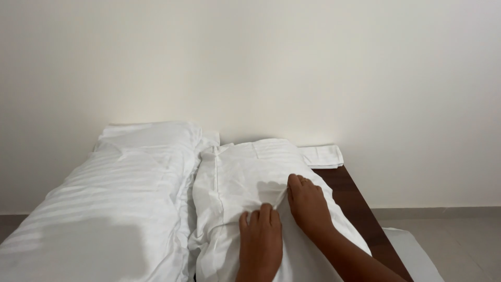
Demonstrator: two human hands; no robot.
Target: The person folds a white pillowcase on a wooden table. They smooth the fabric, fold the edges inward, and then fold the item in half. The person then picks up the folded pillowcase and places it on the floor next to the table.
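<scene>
the white pillow (pixel 245 177) lies in the middle of the view, long way toward the wall, and both hands rest on its near part. the left hand (pixel 261 240) is at 6 o'clock from the pillow's middle, palm down, fingers bent and pressed into the cloth; a small fold of the pillowcase rises at its fingertips (pixel 265 209), but whether it pinches the fold i cannot tell. the right hand (pixel 308 206) is just beside it, at 2 o'clock from the left hand, also palm down, its fingers together and pointing to 11 o'clock, lying flat on the cloth and holding nothing. its forearm goes down to 5 o'clock, out of the frame. at 9 o'clock of the pillow lies a second white pillow (pixel 120 193), touching it. at 1 o'clock is a folded white cloth (pixel 323 155) on the dark wooden board (pixel 355 201).
</scene>
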